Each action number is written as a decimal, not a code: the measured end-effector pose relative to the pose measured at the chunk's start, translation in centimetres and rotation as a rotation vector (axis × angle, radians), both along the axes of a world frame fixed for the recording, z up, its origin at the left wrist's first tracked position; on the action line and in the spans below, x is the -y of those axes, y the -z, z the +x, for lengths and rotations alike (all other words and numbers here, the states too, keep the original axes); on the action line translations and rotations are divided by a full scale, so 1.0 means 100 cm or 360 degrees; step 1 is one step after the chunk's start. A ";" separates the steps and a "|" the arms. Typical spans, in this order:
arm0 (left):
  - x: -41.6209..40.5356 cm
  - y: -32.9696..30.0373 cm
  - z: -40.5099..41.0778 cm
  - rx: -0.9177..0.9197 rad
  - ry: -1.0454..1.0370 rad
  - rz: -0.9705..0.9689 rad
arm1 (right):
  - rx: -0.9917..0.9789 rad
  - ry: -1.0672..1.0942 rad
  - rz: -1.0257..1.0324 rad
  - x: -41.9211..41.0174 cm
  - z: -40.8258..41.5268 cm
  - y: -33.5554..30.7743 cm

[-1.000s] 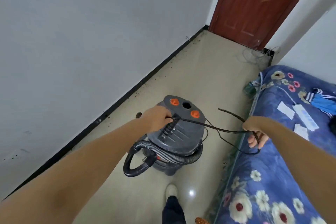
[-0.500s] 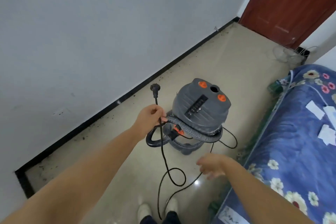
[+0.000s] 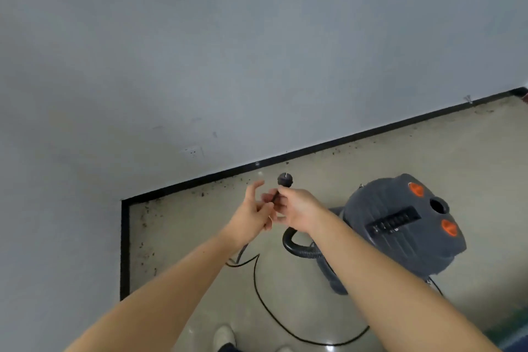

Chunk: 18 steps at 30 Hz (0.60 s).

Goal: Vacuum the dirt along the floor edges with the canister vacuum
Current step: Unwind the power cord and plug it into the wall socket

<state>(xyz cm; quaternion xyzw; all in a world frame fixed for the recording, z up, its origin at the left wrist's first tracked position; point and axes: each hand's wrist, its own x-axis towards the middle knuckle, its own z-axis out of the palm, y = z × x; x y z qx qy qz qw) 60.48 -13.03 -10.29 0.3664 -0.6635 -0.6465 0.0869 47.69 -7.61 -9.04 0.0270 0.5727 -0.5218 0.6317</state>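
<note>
Canister vacuum (image 3: 400,226) on dirt-speckled beige floor (image 3: 371,160)

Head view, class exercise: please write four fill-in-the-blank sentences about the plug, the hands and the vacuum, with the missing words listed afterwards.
1. The right hand pinches the cord just below the black ____.
2. The two round buttons on the grey canister vacuum are ____.
3. Dirt specks lie along the black ____ at the foot of the wall.
4. The left hand has its fingers ____.

Missing words: plug; orange; baseboard; spread open

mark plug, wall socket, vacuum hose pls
plug (image 3: 285,179): head view, round head.
wall socket (image 3: 193,152): head view, faceplate centre.
vacuum hose (image 3: 295,248): head view, black bend beside canister.
</note>
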 end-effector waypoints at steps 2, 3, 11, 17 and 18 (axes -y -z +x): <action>0.010 0.007 0.012 0.0034 -0.0148 -0.0055 | 0.0081 0.0206 -0.0038 0.023 0.008 0.001; 0.017 0.012 0.020 0.0085 -0.0184 -0.0089 | 0.0110 0.0276 -0.0047 0.036 0.011 0.003; 0.095 0.060 0.072 0.0435 0.0206 -0.0107 | -0.0151 0.0014 0.0148 0.155 0.021 0.038; 0.193 0.119 0.100 0.0641 0.0249 -0.0092 | -0.0176 -0.0208 0.0099 0.253 0.045 0.085; 0.212 0.132 0.104 0.0675 0.0263 -0.0133 | -0.0203 -0.0221 0.0100 0.270 0.050 0.096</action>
